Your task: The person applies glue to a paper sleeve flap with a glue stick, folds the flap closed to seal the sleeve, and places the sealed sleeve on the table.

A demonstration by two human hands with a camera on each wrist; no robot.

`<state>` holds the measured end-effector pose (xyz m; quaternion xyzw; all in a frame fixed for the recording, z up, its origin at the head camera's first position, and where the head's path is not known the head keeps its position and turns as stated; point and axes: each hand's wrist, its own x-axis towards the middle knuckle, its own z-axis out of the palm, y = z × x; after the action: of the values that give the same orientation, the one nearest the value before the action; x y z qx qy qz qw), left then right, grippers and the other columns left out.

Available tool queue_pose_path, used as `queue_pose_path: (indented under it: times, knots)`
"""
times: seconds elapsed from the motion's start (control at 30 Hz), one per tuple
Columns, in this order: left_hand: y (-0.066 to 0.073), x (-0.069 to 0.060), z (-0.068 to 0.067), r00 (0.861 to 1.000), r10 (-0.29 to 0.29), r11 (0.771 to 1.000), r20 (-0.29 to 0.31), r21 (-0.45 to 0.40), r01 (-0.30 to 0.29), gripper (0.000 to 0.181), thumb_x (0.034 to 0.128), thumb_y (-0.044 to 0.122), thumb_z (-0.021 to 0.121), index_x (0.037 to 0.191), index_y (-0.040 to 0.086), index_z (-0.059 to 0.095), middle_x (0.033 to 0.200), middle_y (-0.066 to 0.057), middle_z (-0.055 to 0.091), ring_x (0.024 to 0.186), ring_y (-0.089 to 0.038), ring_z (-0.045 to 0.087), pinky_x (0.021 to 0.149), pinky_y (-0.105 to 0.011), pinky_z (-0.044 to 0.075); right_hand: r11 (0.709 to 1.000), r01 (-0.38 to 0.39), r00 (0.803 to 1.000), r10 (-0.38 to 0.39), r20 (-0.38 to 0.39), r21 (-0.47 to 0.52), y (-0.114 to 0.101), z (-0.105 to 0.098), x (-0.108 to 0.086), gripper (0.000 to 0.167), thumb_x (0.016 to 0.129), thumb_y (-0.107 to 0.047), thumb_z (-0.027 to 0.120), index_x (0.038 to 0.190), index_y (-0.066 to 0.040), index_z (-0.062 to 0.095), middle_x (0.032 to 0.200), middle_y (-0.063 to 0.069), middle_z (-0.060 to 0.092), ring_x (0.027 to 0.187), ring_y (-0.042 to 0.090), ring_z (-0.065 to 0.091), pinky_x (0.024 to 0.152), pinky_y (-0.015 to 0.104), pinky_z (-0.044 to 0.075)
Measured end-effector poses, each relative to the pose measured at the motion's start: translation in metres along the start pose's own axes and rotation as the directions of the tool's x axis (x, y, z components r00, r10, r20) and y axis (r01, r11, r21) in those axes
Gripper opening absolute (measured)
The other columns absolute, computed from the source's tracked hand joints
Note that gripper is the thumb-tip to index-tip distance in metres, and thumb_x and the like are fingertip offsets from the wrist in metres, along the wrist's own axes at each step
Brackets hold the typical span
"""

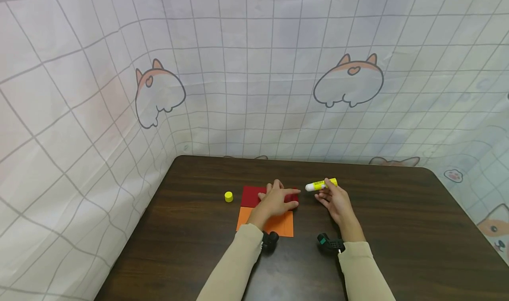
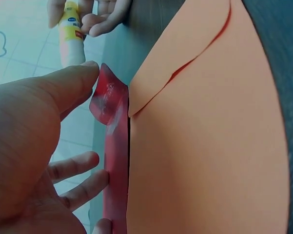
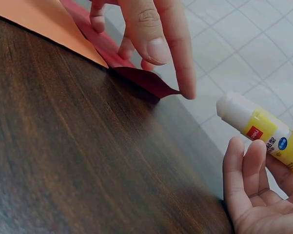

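Note:
My left hand (image 1: 274, 201) reaches over a dark red paper (image 1: 249, 196), fingers spread, several fingertips resting on it. One fingertip touches the red paper's raised corner (image 3: 147, 82). Bordering the red part on the near side is an orange paper (image 1: 281, 226); the left wrist view shows a slit in the orange paper (image 2: 205, 146) with red behind it. To the right, my right hand (image 1: 338, 206) pinches a yellow and white glue stick (image 1: 317, 186) between thumb and fingers. The glue stick's uncapped white end (image 3: 230, 105) points left towards the raised corner, apart from it.
A yellow cap (image 1: 228, 197) stands on the dark wooden table (image 1: 179, 230), left of the papers. Behind the table hangs a white cloth (image 1: 254, 93) with a grid pattern and cartoon animals. Dark camera mounts (image 1: 270, 241) sit on both wrists.

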<state>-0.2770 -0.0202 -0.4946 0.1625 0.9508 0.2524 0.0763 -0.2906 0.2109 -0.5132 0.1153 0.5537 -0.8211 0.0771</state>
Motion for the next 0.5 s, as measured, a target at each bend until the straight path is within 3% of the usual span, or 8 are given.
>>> queue_pose_path:
  times: [0.23, 0.5]
  knots:
    - [-0.005, 0.002, 0.001, 1.000, 0.016, 1.000, -0.004, -0.022, -0.016, 0.042, 0.0987, 0.048, 0.063, 0.140, 0.043, 0.061, 0.131, -0.006, 0.044, 0.116, -0.024, 0.038, 0.095, -0.063, 0.034, 1.000, 0.000, 1.000, 0.000, 0.005, -0.002, 0.000, 0.000, 0.000, 0.026, 0.105, -0.038, 0.057, 0.106, -0.012, 0.056, 0.078, -0.003, 0.061, 0.070, 0.008, 0.060, 0.083, 0.027, 0.060]
    - [-0.012, 0.001, 0.001, 0.998, 0.017, 0.991, -0.056, -0.128, -0.024, 0.038, 0.0966, 0.046, 0.068, 0.134, 0.039, 0.067, 0.130, -0.007, 0.047, 0.115, -0.025, 0.042, 0.094, -0.062, 0.036, 1.000, 0.000, 1.000, 0.000, 0.008, -0.015, 0.000, 0.000, 0.001, 0.032, 0.105, -0.039, 0.057, 0.114, -0.009, 0.052, 0.079, -0.004, 0.061, 0.071, 0.008, 0.060, 0.084, 0.026, 0.059]
